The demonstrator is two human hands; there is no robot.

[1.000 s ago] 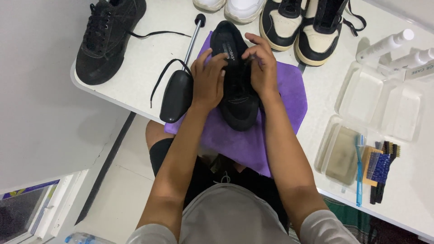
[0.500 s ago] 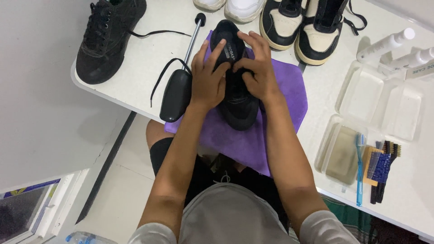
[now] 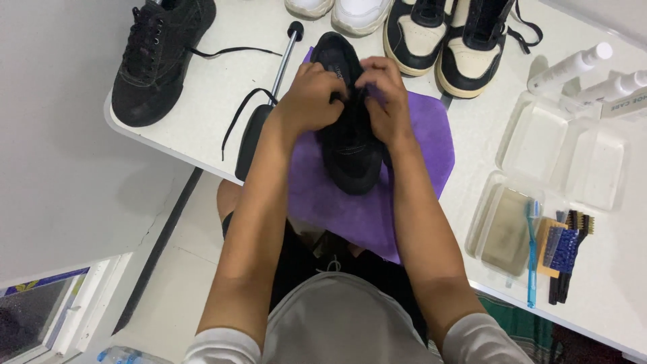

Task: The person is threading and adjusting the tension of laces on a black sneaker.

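A black sneaker (image 3: 350,152) lies on a purple cloth (image 3: 364,209) at the front edge of the white table (image 3: 222,87), toe toward me. My left hand (image 3: 306,98) and my right hand (image 3: 384,94) both grip its upper around the tongue and opening, fingers curled in and meeting over the middle. The heel end of the sneaker shows just beyond my fingers. What my fingertips pinch is hidden.
A black shoe tree with a metal rod (image 3: 266,114) and a loose black lace (image 3: 236,114) lie left of the cloth. Another black sneaker (image 3: 158,57) sits far left. Black-and-cream high-tops (image 3: 458,37), white shoes (image 3: 337,8), spray bottles (image 3: 573,67), plastic trays (image 3: 559,155) and brushes (image 3: 559,249) are at the back and right.
Both hands slid from the sides of the sneaker up toward its heel end and closed together over the tongue.
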